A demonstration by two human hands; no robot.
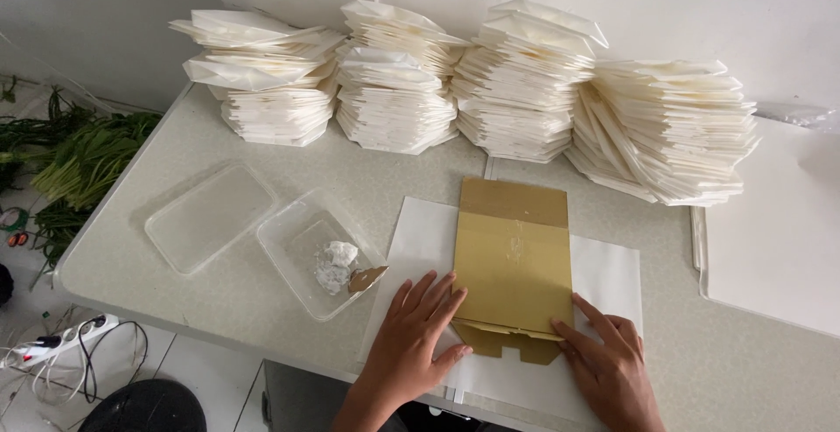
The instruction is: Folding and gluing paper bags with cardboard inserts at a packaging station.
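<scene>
A flat gold cardboard piece (512,252) lies on a white sheet of paper (608,270) at the near edge of the table. My left hand (416,336) rests palm down with spread fingers on the paper, its fingertips at the gold piece's lower left edge. My right hand (612,366) presses flat on the lower right corner of the gold piece, fingers pointing left. Neither hand grips anything. A folded flap of the gold piece (507,342) shows between the two hands.
Several tall stacks of folded white paper pieces (394,104) line the back wall. A clear plastic tray (311,257) holds white paste and a small spatula (366,279); its clear lid (210,216) lies to its left. Green leaves (83,156) lie on the floor at left.
</scene>
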